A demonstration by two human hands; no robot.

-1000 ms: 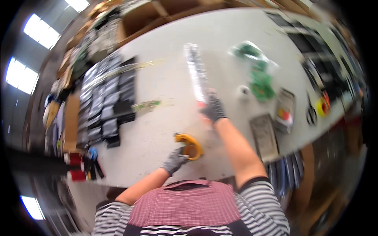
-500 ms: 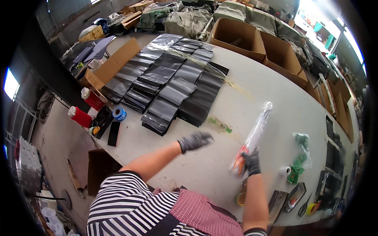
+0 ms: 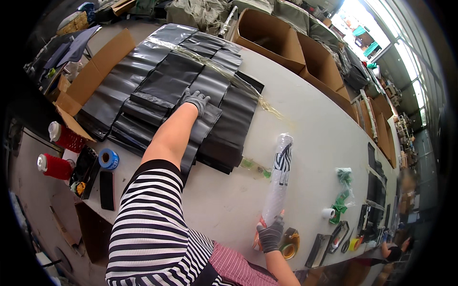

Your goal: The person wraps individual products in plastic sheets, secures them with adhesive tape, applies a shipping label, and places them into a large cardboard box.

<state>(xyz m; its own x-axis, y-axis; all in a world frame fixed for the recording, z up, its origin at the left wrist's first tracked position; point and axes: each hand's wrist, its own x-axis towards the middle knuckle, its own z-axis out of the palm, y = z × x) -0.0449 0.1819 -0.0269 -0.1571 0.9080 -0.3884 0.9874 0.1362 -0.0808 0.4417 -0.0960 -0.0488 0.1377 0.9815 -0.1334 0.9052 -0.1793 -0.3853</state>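
Note:
My left hand (image 3: pixel 196 101), in a grey glove, lies with fingers spread on the overlapping stacks of black plastic bags (image 3: pixel 171 76) on the left of the table. It grips nothing that I can see. A strip of clear yellowish tape (image 3: pixel 210 61) runs across the stacks. Closer to me, my gloved right hand (image 3: pixel 270 235) is closed around the lower end of a long clear-plastic-wrapped roll (image 3: pixel 275 190). The roll is whitish, with a black-striped figure printed near its top and orange-red at its held end. Beside that hand stands a brown tape roll (image 3: pixel 296 238).
Blue tape (image 3: pixel 109 159), a phone (image 3: pixel 107 190) and red bottles with white caps (image 3: pixel 56 167) are at the left edge. Large cardboard boxes (image 3: pixel 267 43) line the far edge. To the right lie a green item in clear plastic (image 3: pixel 343 178), narrow trays (image 3: pixel 317 250) and yellow tape (image 3: pixel 354 244).
My left hand has reached forward onto the black bags. My right hand has come nearer with the roll. The view has shifted, and another person now shows at lower right.

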